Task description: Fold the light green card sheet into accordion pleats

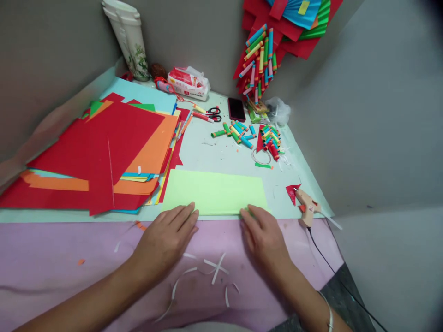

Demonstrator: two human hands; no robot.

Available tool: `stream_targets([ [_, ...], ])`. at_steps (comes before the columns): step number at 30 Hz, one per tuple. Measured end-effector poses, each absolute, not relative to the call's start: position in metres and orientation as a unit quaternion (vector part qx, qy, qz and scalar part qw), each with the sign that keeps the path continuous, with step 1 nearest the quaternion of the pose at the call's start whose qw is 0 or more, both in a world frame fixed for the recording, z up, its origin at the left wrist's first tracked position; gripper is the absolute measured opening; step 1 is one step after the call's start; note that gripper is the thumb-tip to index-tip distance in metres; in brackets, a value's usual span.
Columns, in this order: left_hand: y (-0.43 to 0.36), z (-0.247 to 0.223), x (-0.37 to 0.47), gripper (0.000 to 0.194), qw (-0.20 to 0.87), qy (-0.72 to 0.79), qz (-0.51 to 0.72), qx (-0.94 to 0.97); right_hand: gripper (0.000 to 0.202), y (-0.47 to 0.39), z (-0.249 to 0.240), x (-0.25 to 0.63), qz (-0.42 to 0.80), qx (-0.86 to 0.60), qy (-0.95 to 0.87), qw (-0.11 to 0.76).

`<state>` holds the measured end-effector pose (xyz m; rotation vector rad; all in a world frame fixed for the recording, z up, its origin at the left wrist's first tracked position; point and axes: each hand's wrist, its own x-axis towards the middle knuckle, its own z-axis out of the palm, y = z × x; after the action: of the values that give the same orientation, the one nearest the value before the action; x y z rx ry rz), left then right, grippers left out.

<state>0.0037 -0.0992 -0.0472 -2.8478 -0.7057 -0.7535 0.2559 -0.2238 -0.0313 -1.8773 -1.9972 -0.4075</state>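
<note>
A light green sheet of paper (214, 191), apparently folded into a long strip, lies flat with its long side along the table's near edge. My left hand (169, 233) rests palm down at its near left corner, fingers stretched out together on the paper. Toward the near right corner, my right hand (265, 233) touches the same edge with its fingertips, fingers extended and slightly bent. Neither hand lifts the sheet. The undersides of both hands are hidden.
Stacked coloured paper (134, 120) lies left. Behind are scissors (215, 114), a phone (236, 109), small paper rolls (238, 131) and a tissue pack (188, 83). A glue gun (308, 205) with a trailing cord sits right. White paper strips (216, 267) lie on the pink cloth.
</note>
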Motion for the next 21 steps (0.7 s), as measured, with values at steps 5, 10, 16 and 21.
stream_targets([
  [5,-0.097,-0.041,0.005,0.015,0.008,-0.217,-0.275,-0.937,0.025,-0.213,-0.041,0.249,-0.118,-0.641,-0.732,0.2],
  [10,-0.093,-0.036,0.004,0.022,-0.017,-0.186,-0.273,-0.944,0.022,-0.215,-0.042,0.253,-0.137,-0.612,-0.75,0.209],
  [16,-0.086,-0.038,0.008,0.02,-0.015,-0.155,-0.287,-0.945,0.019,-0.213,-0.039,0.253,-0.143,-0.592,-0.764,0.212],
  [21,-0.086,-0.002,0.005,0.022,0.0,-0.169,-0.293,-0.941,0.021,-0.213,-0.002,0.25,-0.139,-0.587,-0.769,0.212],
])
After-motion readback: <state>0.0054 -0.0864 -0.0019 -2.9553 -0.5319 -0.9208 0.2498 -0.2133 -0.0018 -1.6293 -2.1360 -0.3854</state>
